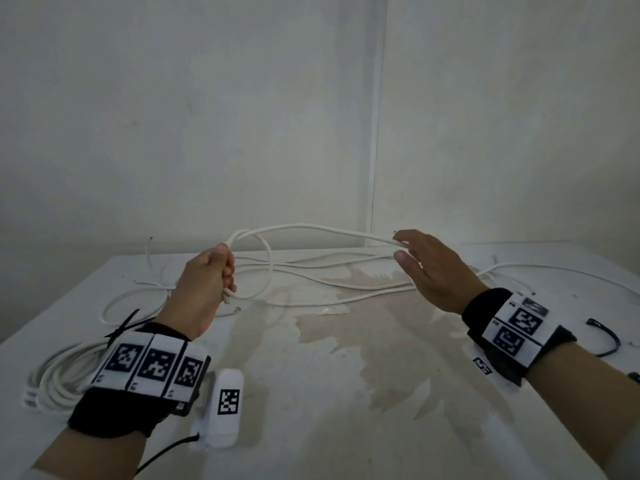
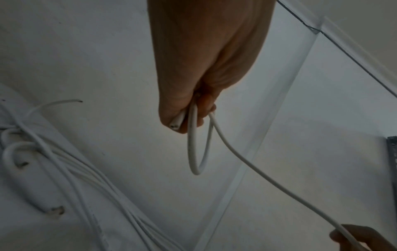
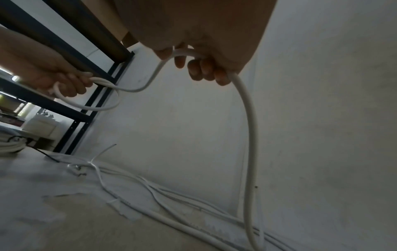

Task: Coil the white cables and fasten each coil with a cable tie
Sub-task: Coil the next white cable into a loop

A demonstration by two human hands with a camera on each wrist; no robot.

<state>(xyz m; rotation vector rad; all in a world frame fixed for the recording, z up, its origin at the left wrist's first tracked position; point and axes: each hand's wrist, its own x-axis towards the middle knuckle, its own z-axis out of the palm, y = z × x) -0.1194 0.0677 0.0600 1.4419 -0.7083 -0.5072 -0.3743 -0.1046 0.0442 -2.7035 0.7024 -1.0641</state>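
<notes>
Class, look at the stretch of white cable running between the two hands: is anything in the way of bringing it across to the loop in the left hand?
Nothing visible. The white cable hangs in open air between the right hand and the left hand. The loose cables lie below on the table, clear of that path.
</notes>
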